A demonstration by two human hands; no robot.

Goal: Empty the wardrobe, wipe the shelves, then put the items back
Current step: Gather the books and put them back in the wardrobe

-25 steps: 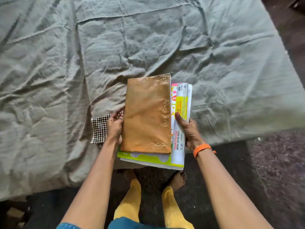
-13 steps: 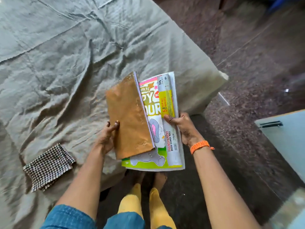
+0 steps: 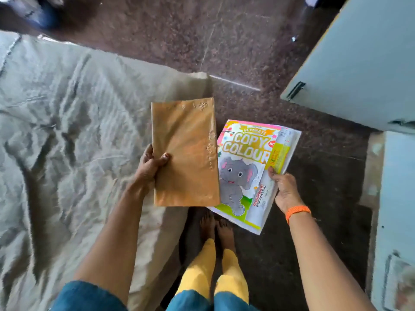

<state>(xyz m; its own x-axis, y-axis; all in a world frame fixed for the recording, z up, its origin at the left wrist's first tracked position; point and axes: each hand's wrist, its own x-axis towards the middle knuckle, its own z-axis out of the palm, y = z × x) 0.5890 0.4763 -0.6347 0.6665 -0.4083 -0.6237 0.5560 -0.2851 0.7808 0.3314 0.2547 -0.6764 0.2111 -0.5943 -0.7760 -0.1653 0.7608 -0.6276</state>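
The left hand [image 3: 150,167] grips a brown-covered book [image 3: 185,153] by its left edge, thumb pressed on the cover and fingers curled beneath, holding it flat over the corner of the bed [image 3: 67,131]. The right hand [image 3: 285,189] pinches the right edge of a colouring book [image 3: 242,173] (an elephant and the words "COPY COLOUR" on its cover), with a roll [image 3: 275,176] of transparent book cover trapped against it under the thumb. The two books are held side by side, the brown one's right edge overlapping the colouring book's left edge slightly. An orange band [image 3: 297,212] circles the right wrist. Below the books, bare feet stand on the dark speckled floor [image 3: 224,41] at the foot of yellow trouser legs. A pale blue wardrobe door [image 3: 359,63] stands at the upper right.
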